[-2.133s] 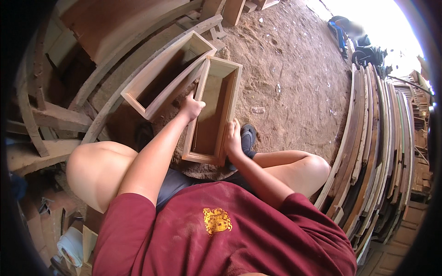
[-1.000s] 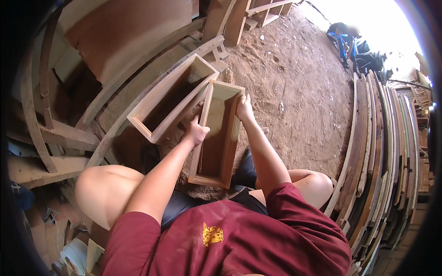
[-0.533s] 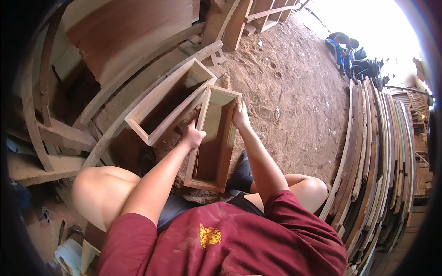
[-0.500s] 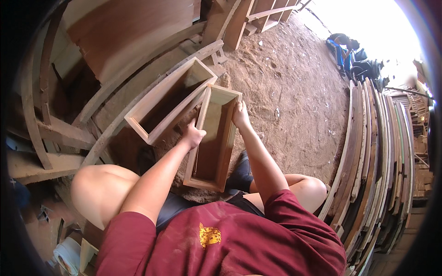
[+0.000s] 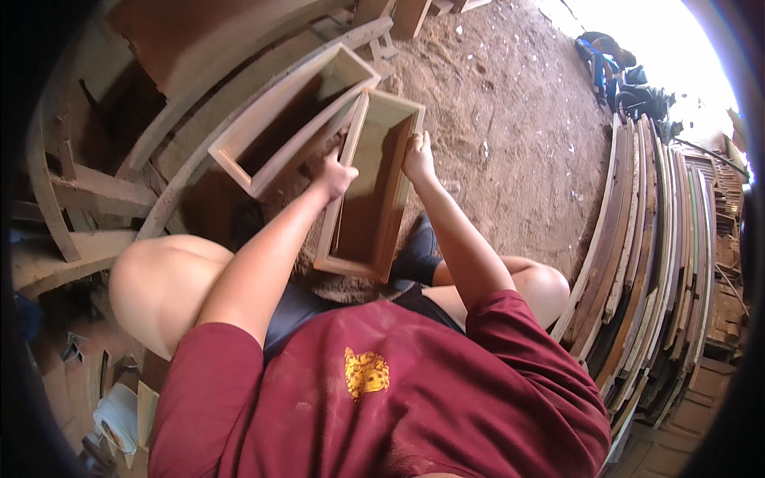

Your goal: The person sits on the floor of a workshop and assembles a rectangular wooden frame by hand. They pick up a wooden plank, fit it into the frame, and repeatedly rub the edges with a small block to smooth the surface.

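Wooden and open-topped, a long box [image 5: 389, 187] is just above the centre of the frame, its top corner close against a second box [image 5: 295, 154] to the upper left. The person's left hand [image 5: 335, 177] grasps the long box's left wall, thumb over the edge; the right hand [image 5: 418, 162] lies against the right wall, though whether its fingers grip cannot be told.

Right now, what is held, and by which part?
The right wooden box: left hand around its left wall, right hand against its right, toward the far end.
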{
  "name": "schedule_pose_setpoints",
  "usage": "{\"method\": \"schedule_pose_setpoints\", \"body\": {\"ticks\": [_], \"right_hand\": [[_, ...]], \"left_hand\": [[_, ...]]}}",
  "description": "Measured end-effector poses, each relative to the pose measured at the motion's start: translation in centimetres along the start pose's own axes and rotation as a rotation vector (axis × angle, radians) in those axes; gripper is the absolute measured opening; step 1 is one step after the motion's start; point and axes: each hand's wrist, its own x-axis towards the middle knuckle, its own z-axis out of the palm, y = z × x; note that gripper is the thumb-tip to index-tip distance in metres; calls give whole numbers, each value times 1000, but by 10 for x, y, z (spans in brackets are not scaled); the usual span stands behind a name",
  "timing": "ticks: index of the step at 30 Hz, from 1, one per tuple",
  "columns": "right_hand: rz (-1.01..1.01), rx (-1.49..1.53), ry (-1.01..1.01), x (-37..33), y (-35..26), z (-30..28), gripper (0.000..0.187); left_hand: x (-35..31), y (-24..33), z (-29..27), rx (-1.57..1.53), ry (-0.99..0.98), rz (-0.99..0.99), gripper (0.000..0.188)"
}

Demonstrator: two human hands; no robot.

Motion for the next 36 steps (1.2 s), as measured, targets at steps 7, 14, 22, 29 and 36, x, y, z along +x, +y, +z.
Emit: {"method": "schedule_pose_setpoints", "body": {"ticks": [7, 14, 22, 29, 36], "right_hand": [[-151, 46, 0, -144, 62, 20, 65], [-126, 207, -93, -211, 61, 14, 61], [-200, 81, -25, -68, 54, 17, 62], [-153, -165, -54, 84, -24, 2, 64], [-298, -303, 53, 187, 38, 3, 59]], "left_hand": [[-11, 10, -7, 1, 65, -9, 69], [-19, 21, -9, -95, 10, -62, 67], [-20, 27, -10, -130, -35, -93, 69], [-9, 3, -3, -114, 81, 2, 71], [-8, 22, 3, -51, 5, -9, 74]]}}
